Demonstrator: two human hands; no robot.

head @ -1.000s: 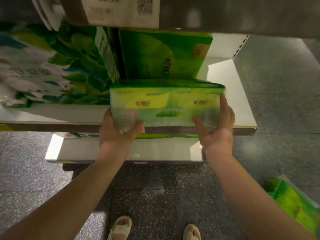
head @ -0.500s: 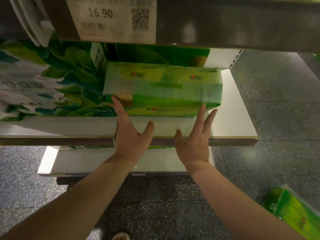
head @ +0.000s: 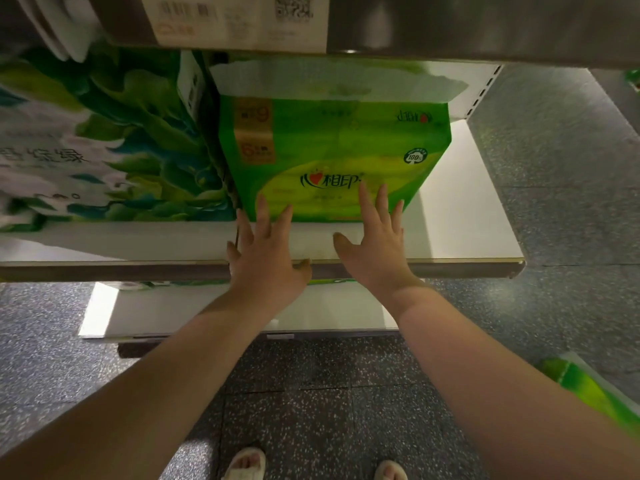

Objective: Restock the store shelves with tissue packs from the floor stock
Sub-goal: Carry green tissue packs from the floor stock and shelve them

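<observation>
- Sitting upright on the white shelf [head: 467, 216] in the middle of the frame, a green tissue pack [head: 332, 154] is seen with its printed face toward the camera and its white plastic flap sticking up at the top.
- The left hand [head: 266, 258] is spread flat, fingers straight, with the fingertips touching the lower left edge of the pack's front and the thumb out over the shelf's front lip.
- The right hand [head: 375, 247] is spread the same way, its fingertips laid on the lower right of the pack's face, just under the red-and-black logo. Nothing is gripped or pinched by either hand.
- A big pack with a leafy blue-green print [head: 104, 143] is parked right against the green pack's left side, filling the upper left of the frame.
- A price label with a QR code [head: 242, 19] is stuck on the shelf edge above, at the top of the frame.
- A lower white shelf [head: 207, 310] is visible under the arms.
- Another green pack [head: 588, 389] is lying on the speckled floor [head: 311, 393] at the lower right.
- Two feet in light sandals [head: 246, 464] are caught at the bottom edge.
</observation>
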